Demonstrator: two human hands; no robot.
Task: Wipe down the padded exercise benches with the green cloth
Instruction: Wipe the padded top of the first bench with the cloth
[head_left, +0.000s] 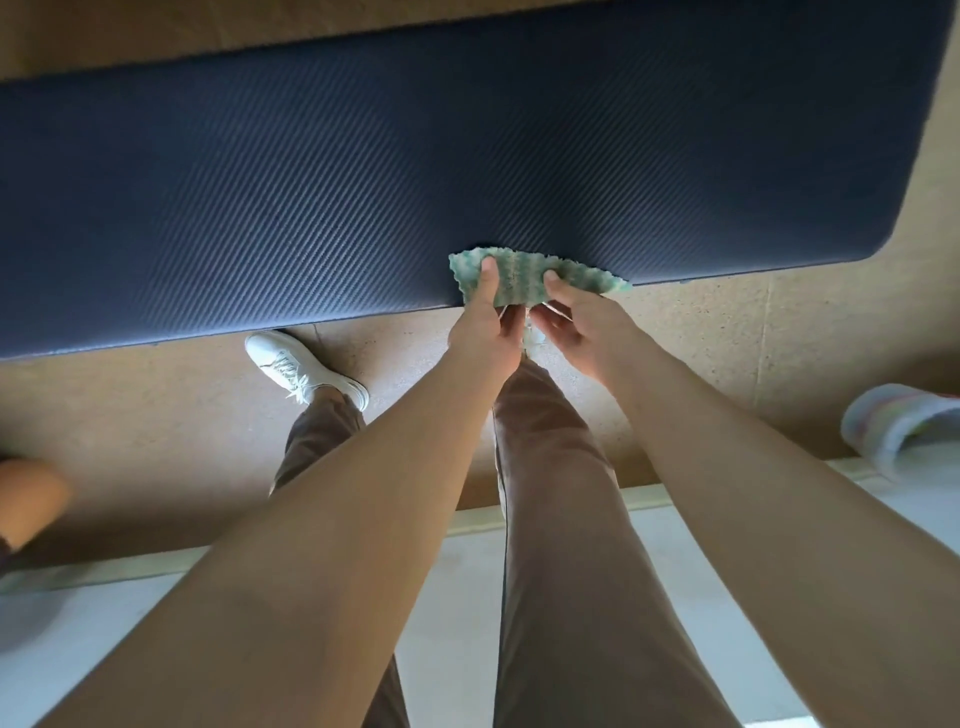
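A long padded bench (363, 197) with a dark blue, ribbed cover fills the upper half of the view. A small green and white cloth (524, 283) with wavy edges lies over the bench's near edge. My left hand (485, 322) pinches the cloth's left part, thumb on top. My right hand (571, 325) pinches its right part, thumb on top as well. Both arms reach straight forward from below.
My legs in brown trousers and a white sneaker (301, 369) stand on a tan speckled floor (779, 338). A pale ledge (909, 519) runs behind me. A rolled pastel cloth (893, 421) lies at right. Another person's arm (26, 499) shows at far left.
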